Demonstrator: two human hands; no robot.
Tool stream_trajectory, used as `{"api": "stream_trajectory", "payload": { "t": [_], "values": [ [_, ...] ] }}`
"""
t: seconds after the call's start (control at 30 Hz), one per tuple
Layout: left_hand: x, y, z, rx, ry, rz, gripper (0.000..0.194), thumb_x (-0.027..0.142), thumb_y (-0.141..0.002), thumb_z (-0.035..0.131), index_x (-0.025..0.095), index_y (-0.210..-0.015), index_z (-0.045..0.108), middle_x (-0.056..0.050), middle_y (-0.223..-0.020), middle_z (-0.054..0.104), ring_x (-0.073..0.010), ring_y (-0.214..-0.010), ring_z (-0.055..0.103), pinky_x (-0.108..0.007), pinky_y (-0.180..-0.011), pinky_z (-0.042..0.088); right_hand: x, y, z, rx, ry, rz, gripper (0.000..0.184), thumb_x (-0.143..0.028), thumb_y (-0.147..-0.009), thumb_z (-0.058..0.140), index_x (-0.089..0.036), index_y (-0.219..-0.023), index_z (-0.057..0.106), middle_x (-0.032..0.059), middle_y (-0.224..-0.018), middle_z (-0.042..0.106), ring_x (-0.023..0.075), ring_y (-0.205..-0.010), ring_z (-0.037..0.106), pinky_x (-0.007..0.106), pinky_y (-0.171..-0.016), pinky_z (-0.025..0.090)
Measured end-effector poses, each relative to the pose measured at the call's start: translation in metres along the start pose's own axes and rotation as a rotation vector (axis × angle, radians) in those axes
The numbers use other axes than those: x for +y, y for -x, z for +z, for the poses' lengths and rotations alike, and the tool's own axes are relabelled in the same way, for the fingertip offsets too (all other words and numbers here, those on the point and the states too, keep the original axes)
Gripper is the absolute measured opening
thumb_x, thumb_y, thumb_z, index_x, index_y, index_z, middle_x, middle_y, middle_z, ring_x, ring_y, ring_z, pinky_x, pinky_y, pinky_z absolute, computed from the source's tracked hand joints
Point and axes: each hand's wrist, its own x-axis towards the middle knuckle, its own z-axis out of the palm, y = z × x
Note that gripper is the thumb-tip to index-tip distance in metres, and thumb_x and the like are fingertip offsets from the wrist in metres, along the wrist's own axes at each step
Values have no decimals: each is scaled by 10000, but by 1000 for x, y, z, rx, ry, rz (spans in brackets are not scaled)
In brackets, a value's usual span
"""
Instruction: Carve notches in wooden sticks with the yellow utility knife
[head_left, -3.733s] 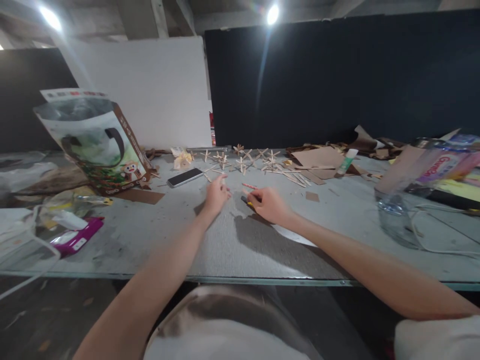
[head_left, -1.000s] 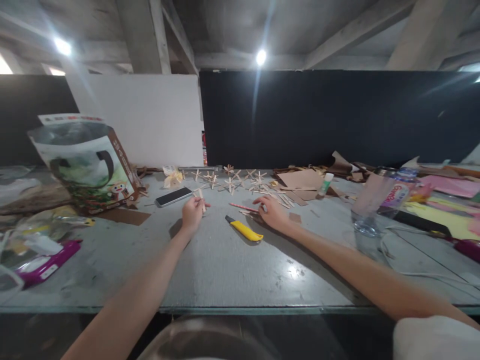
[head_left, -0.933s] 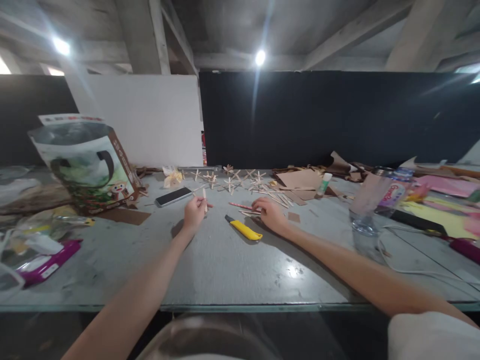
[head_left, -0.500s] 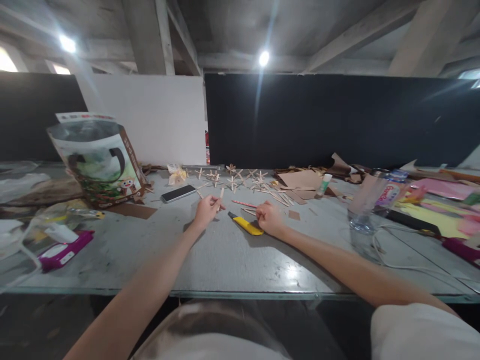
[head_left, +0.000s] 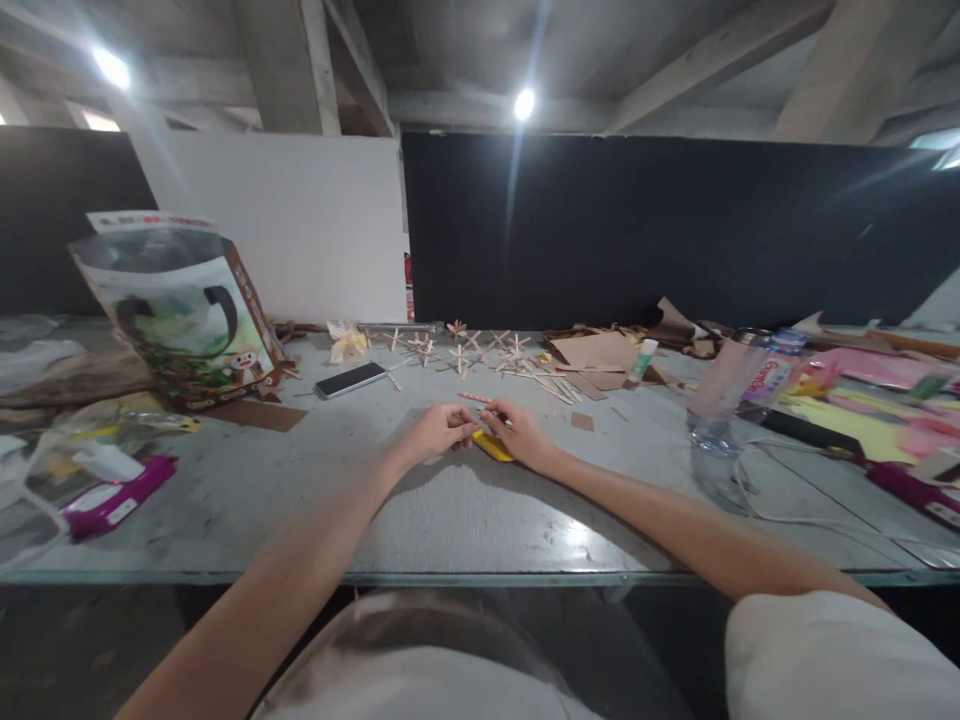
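Both hands meet at the middle of the grey table (head_left: pixel 450 520). My left hand (head_left: pixel 439 433) is closed in a pinch on a thin wooden stick that its fingers mostly hide. My right hand (head_left: pixel 519 435) is also pinched, its fingertips touching the left hand's; it seems to hold a small stick too. A yellow utility knife (head_left: pixel 493 446) lies on the table just under and between the two hands. A red-and-white pencil (head_left: pixel 475 398) lies right behind them. Farther back lie several wooden stick crosses (head_left: pixel 465 352).
A black phone (head_left: pixel 350 379) lies back left, beside a printed paper bag (head_left: pixel 180 305). Cardboard scraps (head_left: pixel 596 352) and a glue stick (head_left: pixel 638 359) are back right. A clear plastic bottle (head_left: pixel 731 390), cables and coloured paper fill the right side. A magenta packet (head_left: pixel 112 496) lies at the left.
The left hand picked up a stick and moved right; the right hand drew back from the stick pile. They have come together over the yellow knife, which the right hand set down earlier.
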Motion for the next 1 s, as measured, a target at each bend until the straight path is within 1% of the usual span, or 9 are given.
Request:
{"api": "stream_trajectory", "payload": {
  "t": [0.13, 0.27, 0.33, 0.47, 0.57, 0.7, 0.77, 0.83, 1.0],
  "values": [
    [-2, -1, 2, -23, 33, 20, 392, 525, -763, 857, 177, -793, 678, -44, -633, 721, -159, -511, 648, -270, -541, 507, 4, -1, -1, 46, -29, 17, 332, -511, -1015, 454, -221, -1033, 616, -6, -716, 626, 195, -691, 584, 318, -688, 466],
    [-1, -2, 0, 115, 51, 47, 352, 459, -822, 820, 177, -1017, 740, -47, -691, 758, -158, -550, 676, -274, -597, 554, 4, 1, -2, 116, -55, -11, 361, -503, -1022, 450, -208, -1214, 533, 4, -758, 630, 215, -722, 610, 343, -723, 484],
    [-1, -3, -2, 204, 62, 61, 364, 396, -828, 814, 183, -1113, 736, -45, -717, 775, -162, -569, 691, -273, -609, 568, 2, 2, -2, 59, -6, -12, 347, -515, -1027, 446, -209, -1159, 543, 22, -792, 643, 213, -726, 605, 341, -717, 470],
    [-3, -7, -8, 372, 110, 58, 234, 284, -852, 757, 172, -1047, 695, -48, -734, 786, -154, -573, 694, -276, -629, 586, -3, 4, -3, -177, 166, -110, 342, -522, -1018, 498, -202, -983, 612, 64, -913, 688, 192, -792, 598, 321, -755, 444],
    [-4, -10, -11, 450, 123, 50, 178, 260, -857, 731, 166, -991, 660, -53, -760, 795, -140, -565, 688, -280, -652, 598, -6, 5, -7, -258, 254, -204, 343, -501, -962, 624, -185, -1093, 650, 81, -975, 701, 200, -835, 608, 315, -778, 447],
    [-5, -12, -14, 517, 122, 45, 179, 282, -847, 734, 165, -943, 638, -61, -752, 795, -140, -552, 684, -270, -631, 584, 0, 6, -7, -291, 309, -171, 407, -379, -934, 666, -159, -1274, 620, 95, -967, 722, 208, -774, 635, 315, -743, 462],
    [-6, -12, -17, 550, 125, 43, 184, 288, -840, 736, 167, -930, 630, -57, -736, 790, -138, -536, 675, -259, -607, 566, 7, 5, -3, -258, 307, -155, 367, -340, -975, 602, -158, -1294, 621, 128, -1009, 743, 233, -811, 672, 334, -767, 483],
    [-7, -12, -19, 581, 131, 31, 184, 286, -834, 736, 172, -919, 619, -51, -713, 783, -136, -512, 662, -247, -574, 544, 13, 2, 1, -168, 275, -135, 337, -318, -1022, 512, -170, -1305, 618, 164, -1108, 755, 264, -921, 706, 364, -835, 507],
    [-8, -10, -24, 600, 134, -27, 171, 254, -826, 739, 183, -895, 599, -34, -668, 762, -128, -495, 648, -229, -547, 514, 15, -2, 5, 9, 199, -28, 411, -338, -1082, 338, -188, -1387, 570, 164, -1166, 762, 282, -996, 719, 402, -886, 528]
  ]
}}
